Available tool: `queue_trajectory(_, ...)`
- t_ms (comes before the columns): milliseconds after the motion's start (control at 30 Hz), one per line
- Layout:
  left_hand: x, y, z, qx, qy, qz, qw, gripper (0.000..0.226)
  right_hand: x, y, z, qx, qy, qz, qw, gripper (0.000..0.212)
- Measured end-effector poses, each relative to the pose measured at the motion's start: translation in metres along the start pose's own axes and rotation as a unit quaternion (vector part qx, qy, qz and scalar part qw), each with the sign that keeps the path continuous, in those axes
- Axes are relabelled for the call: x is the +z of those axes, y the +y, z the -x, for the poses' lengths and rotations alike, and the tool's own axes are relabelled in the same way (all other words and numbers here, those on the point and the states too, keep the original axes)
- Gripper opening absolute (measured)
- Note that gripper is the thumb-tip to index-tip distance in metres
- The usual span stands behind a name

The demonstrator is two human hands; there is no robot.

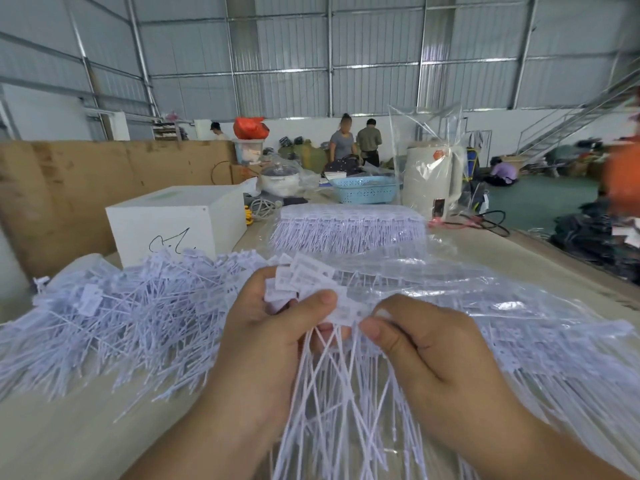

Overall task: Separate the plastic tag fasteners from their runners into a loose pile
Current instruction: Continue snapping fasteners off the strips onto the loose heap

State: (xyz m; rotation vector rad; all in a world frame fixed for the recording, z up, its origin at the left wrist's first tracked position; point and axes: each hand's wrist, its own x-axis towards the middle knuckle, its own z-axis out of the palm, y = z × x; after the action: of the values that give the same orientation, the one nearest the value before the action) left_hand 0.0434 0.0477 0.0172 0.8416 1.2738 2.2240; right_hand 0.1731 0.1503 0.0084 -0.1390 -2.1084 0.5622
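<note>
My left hand [273,327] grips a bunch of fasteners [311,289] by the heads, tails hanging toward me. Right hand [426,344] pinches one head just beside it. Loose pile [131,306] lies left, nearer my left hand.

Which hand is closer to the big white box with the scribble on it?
Left. The left hand is just right of and nearer the camera than the white box; the right hand is farther right.
</note>
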Motion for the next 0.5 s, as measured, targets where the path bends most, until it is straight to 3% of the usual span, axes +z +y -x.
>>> queue_trajectory(100, -0.009, 0.0, -0.006, -0.024, 0.041, -0.01, 0.999, 0.035, -0.005, -0.001, -0.003, 0.009, 0.089, -0.077, 0.993, 0.028)
queue_trajectory(167, -0.012, 0.001, -0.008, -0.014, 0.057, -0.03, 0.998, 0.031, -0.009, -0.001, -0.001, 0.018, 0.043, -0.098, 0.994, 0.022)
queue_trajectory(233, -0.007, 0.0, -0.004, 0.001, 0.033, -0.054, 0.998, 0.03, -0.007, 0.001, 0.003, 0.036, -0.05, -0.086, 0.994, 0.018)
queue_trajectory(300, 0.002, -0.001, 0.004, 0.019, -0.017, -0.085, 0.996, 0.037, -0.002, 0.004, 0.005, 0.061, -0.117, -0.063, 0.989, 0.031)
queue_trajectory(400, 0.004, -0.006, 0.007, 0.051, -0.056, -0.119, 0.99, 0.028, 0.002, 0.011, 0.003, 0.106, -0.154, -0.108, 0.976, 0.052)
queue_trajectory(500, 0.001, -0.008, 0.005, 0.038, -0.075, -0.122, 0.989, 0.027, 0.004, 0.011, 0.004, 0.132, -0.167, -0.191, 0.958, 0.048)
